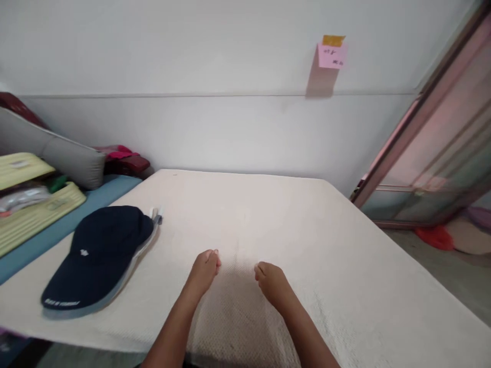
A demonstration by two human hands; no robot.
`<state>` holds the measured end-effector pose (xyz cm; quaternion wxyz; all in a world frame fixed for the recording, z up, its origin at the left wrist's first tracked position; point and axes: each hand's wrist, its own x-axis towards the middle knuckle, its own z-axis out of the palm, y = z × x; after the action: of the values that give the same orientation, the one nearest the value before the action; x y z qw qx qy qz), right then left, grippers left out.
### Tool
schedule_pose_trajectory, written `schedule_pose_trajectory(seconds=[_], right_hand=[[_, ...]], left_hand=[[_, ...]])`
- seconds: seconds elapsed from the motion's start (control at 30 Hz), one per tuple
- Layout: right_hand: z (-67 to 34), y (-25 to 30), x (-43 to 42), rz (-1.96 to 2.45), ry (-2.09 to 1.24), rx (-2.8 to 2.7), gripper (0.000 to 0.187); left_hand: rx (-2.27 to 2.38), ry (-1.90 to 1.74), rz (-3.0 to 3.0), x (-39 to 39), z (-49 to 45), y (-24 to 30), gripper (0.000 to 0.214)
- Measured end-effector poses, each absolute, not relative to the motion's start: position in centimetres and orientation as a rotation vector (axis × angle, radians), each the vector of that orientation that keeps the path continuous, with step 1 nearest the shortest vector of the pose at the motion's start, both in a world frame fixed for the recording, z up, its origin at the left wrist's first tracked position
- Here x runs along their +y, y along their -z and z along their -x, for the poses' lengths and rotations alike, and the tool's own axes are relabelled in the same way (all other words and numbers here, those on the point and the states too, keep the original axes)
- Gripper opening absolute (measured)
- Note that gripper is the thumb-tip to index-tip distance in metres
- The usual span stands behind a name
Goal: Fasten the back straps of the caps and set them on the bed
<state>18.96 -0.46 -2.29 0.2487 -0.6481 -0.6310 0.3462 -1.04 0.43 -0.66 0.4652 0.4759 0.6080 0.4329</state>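
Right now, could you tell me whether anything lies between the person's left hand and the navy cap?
Nothing visible does. The left hand rests on the cream cloth, and only bare cloth stretches from it to the navy cap, which lies to its left near the cloth's edge.

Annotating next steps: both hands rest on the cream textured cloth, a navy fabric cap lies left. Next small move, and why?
Probably reach the left hand toward the navy fabric cap. Both it and the right hand rest curled on the cream textured cloth, seemingly holding nothing, and the cap is the only loose thing there, nearer the left hand.
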Motion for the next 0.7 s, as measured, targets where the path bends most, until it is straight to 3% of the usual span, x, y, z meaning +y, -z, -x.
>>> schedule_pose_trajectory(seconds=[0.13, 0.37, 0.57, 0.7], right_hand=[[-17.2, 3.4, -0.8, 1.749, -0.953, -1.87, 0.029], [-15.0, 3.4, -1.5, 1.697, -0.938, -2.14, 0.029], [-14.2, 3.3, -1.9, 1.733, -0.883, -2.209, 0.028], [-13.9, 3.3, -1.8, 1.76, -0.821, -2.285, 0.026]], left_hand=[[1.579, -1.197, -1.088, -0.7, 3.5, 0.2, 0.016], [1.922, -1.541, -0.956, -8.1, 14.9, -1.8, 0.034], [2.335, -1.533, -0.789, -12.0, 26.7, -2.5, 0.05], [2.447, -1.258, -0.856, -11.3, 29.7, -2.7, 0.056]])
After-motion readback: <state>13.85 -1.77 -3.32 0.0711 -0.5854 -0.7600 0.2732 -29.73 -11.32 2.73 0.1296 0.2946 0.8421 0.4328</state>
